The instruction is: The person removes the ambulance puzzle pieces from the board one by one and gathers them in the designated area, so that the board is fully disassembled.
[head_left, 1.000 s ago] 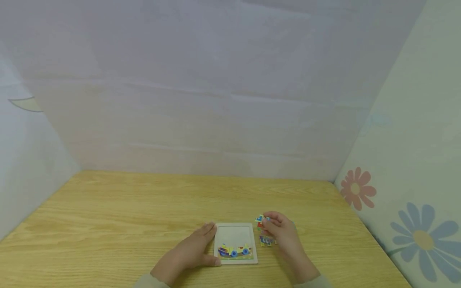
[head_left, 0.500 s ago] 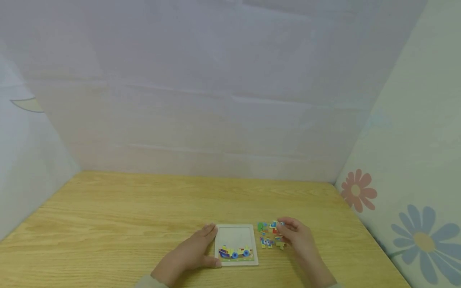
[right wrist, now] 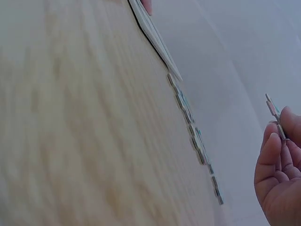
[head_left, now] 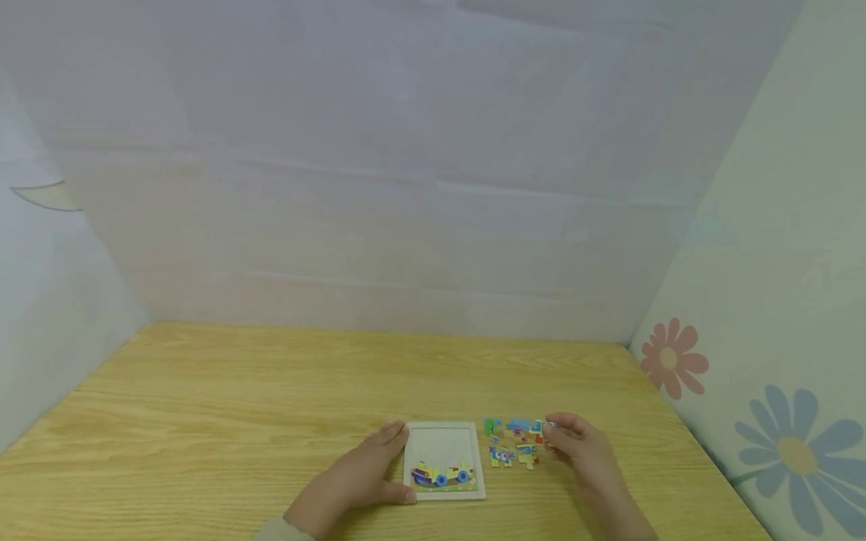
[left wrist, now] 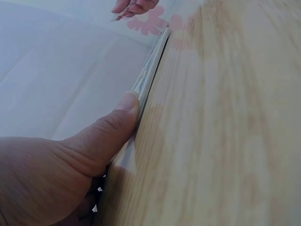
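Observation:
In the head view, a square jigsaw tray (head_left: 441,496) lies on the table, its lower part filled with pieces (head_left: 443,475) picturing a vehicle with blue wheels. My left hand (head_left: 368,469) rests against the tray's left side, fingers near the upper corner and thumb (left wrist: 110,132) at the lower one. Between thumb and fingers, my right hand (head_left: 582,447) pinches a blue-and-white jigsaw piece (head_left: 538,427). The right wrist view shows that piece (right wrist: 273,108) edge-on, raised off the table. Loose jigsaw pieces (head_left: 502,456) lie between the tray and this hand.
More loose pieces, one green (head_left: 491,427) and one yellow and blue (head_left: 527,456), sit right of the tray. Wood-grain table (head_left: 271,391) extends around them. A pale backdrop (head_left: 406,225) stands behind, and a flowered side panel (head_left: 764,300) bounds the right.
My right hand has moved rightward with the pinched piece, uncovering loose pieces that it hid before. My left hand and the tray stay in place.

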Tool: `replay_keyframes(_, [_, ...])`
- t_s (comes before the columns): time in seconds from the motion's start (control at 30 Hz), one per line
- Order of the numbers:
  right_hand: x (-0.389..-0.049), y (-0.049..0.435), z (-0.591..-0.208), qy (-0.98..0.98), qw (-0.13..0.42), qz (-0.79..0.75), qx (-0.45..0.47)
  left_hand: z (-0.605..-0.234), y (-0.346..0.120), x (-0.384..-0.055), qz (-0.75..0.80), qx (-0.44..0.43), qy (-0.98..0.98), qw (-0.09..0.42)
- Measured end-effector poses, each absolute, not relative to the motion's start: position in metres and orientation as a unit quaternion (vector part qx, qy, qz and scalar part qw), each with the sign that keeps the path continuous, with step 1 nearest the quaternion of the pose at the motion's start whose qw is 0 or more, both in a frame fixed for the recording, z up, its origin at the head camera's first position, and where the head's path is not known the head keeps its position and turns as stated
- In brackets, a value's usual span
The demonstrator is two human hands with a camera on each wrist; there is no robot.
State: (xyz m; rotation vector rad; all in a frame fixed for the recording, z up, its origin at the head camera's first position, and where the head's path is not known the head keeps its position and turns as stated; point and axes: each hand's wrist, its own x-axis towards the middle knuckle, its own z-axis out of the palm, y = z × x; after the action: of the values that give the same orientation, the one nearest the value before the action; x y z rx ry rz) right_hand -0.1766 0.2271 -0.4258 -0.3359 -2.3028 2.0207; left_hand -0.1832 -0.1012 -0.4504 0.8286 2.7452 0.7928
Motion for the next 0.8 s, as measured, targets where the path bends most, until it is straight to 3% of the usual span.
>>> replay_keyframes(0.8, [-0.18, 0.255, -0.442, -0.823, -0.008, 0.554, -0.124, -0.45, -0.102, -0.183, 0.271, 0.282, 0.917, 0.077])
